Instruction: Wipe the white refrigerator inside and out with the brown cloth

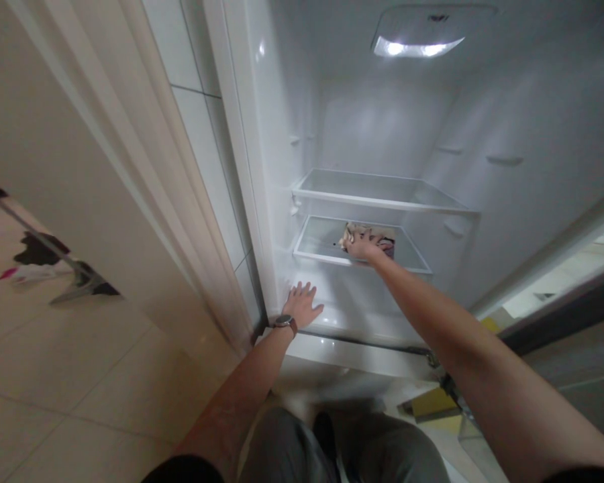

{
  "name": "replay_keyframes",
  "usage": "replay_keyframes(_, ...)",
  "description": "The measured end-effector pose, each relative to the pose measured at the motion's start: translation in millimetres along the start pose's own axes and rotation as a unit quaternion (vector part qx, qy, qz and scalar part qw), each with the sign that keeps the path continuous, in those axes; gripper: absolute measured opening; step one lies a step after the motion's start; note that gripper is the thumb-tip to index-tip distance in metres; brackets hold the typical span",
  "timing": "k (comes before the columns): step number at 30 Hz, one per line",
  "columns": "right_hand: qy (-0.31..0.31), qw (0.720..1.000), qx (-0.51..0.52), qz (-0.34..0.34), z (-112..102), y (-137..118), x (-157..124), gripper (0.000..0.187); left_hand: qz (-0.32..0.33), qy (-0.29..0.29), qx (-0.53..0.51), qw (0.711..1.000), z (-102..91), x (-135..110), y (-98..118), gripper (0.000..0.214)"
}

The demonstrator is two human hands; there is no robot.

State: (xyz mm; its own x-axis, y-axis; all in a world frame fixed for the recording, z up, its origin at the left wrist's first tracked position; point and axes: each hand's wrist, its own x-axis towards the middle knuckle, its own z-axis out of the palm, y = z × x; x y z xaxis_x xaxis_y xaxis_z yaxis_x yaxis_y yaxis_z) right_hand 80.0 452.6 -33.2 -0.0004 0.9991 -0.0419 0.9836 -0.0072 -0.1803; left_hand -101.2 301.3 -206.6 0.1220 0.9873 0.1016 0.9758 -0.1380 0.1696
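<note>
Grey-trousered knees (280,446) at bottom edge. Left hand (300,306), wristwatch (284,321) on wrist, fingers splayed, holding nothing, low inside fridge (382,127). Farther in, right hand (364,247) spread flat over patterned cloth (388,235) on lower glass shelf (316,236). Upper shelf (362,182) above; lamp (417,48) lit overhead.

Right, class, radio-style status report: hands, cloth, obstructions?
Right hand on patterned cloth, atop lower shelf. Left hand spread open, nothing visible in it. Upper shelf above; no visible obstruction.
</note>
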Motion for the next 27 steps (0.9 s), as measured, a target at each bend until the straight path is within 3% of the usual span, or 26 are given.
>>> replay_keyframes(5, -0.036, 0.991, -0.021, -0.126, 16, -95, -35, 0.078, 0.014, 0.010, 0.007, 1.000, 0.6, -1, -1, 0.072)
replay_keyframes(7, -0.038, 0.986, -0.019, -0.160, 18, -113, -47, 0.080, 0.014, 0.013, 0.011, 1.000, 1.4, -1, -2, 0.072)
replay_keyframes(9, -0.037, 0.982, -0.013, -0.186, 17, -113, -54, 0.080, 0.012, 0.013, 0.012, 1.000, 2.4, 0, -2, 0.072)
replay_keyframes(12, -0.045, 0.975, -0.004, -0.219, 12, -88, -58, 0.077, 0.014, 0.013, 0.011, 1.000, 4.3, 2, -3, 0.071)
replay_keyframes(16, -0.023, 0.976, -0.013, -0.215, 3, -34, -57, 0.072, 0.013, 0.011, 0.009, 1.000, 7.3, 5, -6, 0.073)
replay_keyframes(23, 0.047, 0.996, -0.035, -0.069, -12, 85, -47, 0.067, 0.001, 0.004, 0.012, 1.000, 8.9, 7, -6, 0.073)
replay_keyframes(27, 0.067, 0.997, -0.031, 0.010, -16, 120, -45, 0.065, 0.003, 0.008, 0.005, 1.000, 9.5, 7, -4, 0.072)
